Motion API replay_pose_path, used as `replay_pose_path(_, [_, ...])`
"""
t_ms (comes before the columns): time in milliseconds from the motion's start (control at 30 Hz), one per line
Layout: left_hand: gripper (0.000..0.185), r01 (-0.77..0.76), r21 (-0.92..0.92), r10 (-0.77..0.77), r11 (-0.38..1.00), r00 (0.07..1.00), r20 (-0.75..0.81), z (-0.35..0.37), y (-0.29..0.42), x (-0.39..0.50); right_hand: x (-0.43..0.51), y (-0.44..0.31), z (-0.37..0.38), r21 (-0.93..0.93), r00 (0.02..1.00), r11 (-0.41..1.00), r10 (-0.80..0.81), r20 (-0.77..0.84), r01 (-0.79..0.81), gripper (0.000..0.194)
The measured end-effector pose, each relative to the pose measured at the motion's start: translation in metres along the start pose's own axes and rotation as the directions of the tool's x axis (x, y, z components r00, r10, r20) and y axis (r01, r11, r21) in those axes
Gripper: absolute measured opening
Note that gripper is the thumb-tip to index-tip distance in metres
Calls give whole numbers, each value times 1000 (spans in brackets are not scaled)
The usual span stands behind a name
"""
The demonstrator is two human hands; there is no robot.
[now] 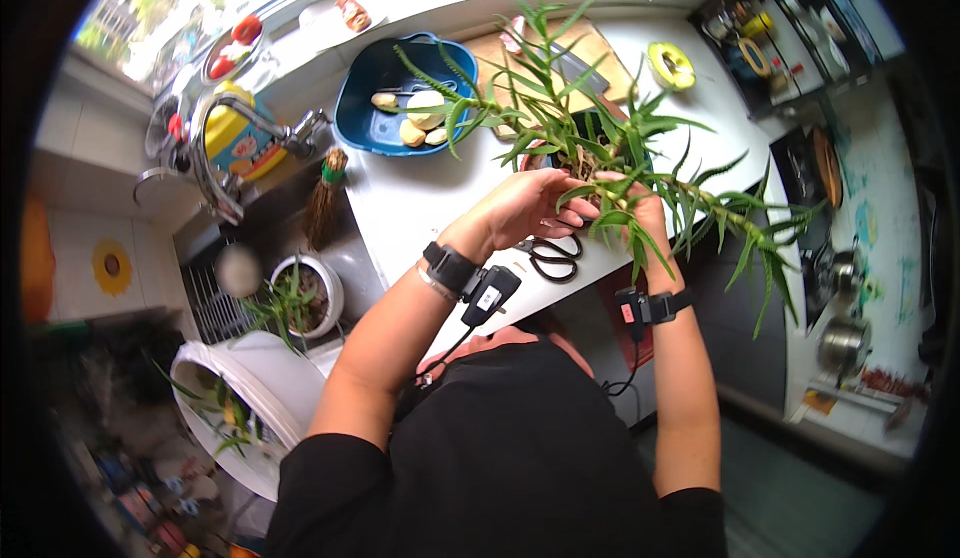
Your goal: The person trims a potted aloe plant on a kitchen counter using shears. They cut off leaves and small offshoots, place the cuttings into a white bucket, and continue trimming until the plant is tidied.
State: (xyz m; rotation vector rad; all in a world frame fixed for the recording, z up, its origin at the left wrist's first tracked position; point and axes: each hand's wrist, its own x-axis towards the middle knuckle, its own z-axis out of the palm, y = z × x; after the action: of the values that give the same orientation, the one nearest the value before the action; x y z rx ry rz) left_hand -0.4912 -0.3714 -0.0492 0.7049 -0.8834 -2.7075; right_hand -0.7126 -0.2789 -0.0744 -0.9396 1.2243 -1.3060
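Note:
A potted aloe plant [577,130] with long, leggy stems and toothed leaves stands on the white counter before me. My left hand [544,201] is at the plant's near side, fingers loosely apart beside the lower leaves. Partly covered by leaves, my right hand [641,201] is around a stem that leans towards me. The leaves hide some of its fingers. Dry brown matter [581,162] shows at the base of the stems, and most of the pot is hidden. Black-handled scissors [556,258] lie on the counter just below my left hand.
A blue basin [352,107] holds peeled pieces. Behind the plant lie a wooden cutting board [487,51] and a dark-bladed knife [577,70]. A cut yellow-green fruit [671,66] is farther right. At left are a faucet [199,137], a small potted aloe [334,295] and a white bucket [292,378].

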Motion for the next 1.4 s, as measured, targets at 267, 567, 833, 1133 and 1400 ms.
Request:
replay_pose_path(267, [20,-200,664,475,720,840,-261,-9,-15,28,-7,10,-6,-125,985,984,-137,-108,124,31])
replay_pose_path(567, [35,-278,905,763,323,642,-75,25,-50,45,-3,5,-10,-175,968,983,-97,-230,57,31])
replay_pose_path(833, [10,-191,981,833,35,549,77,19,-42,72,-4,4,-8,-174,963,984,-85,-256,40,24])
replay_pose_path(1133, [10,-316,948,874,45,472,115,20,-45,79,-2,5,-11,-219,973,975,-73,-220,24,18])
replay_pose_path(1400, [8,-297,941,910,164,414,-27,16,-48,86,-2,4,-8,-179,970,982,-92,-227,51,18])
